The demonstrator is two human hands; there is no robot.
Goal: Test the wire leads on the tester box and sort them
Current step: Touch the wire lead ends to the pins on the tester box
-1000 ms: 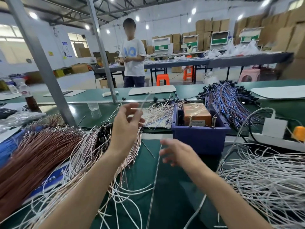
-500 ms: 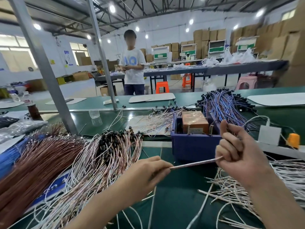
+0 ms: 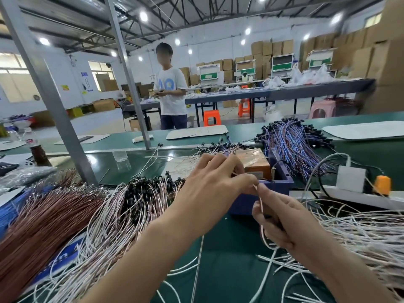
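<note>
Now, left hand [image 3: 214, 184]: pinching my wire [image 3: 260, 204] tip.
Right hand [image 3: 277, 221]: gripping it lower.
Change: hands closed together at tester box [image 3: 282, 182].
Meaning: probing next, I reckon.

The bench mat [image 3: 229, 270] is seen as dark green. The tester box [image 3: 281, 184] is navy blue, with an orange-brown block [image 3: 251, 159] inside it. The wire lead [image 3: 260, 206] before it is pale pinkish-white. Taken from the box, copper-brown wires [image 3: 43, 215] are massed far out at 9 o'clock. Pinkish-white leads with black heads [image 3: 135, 206] are nearer at 9, blue-and-purple wires with black ends [image 3: 293, 145] at 1, and white leads [image 3: 360, 232] at 4. At 3, an orange plug [image 3: 382, 185] is seen on a white power strip [image 3: 341, 194].
</note>
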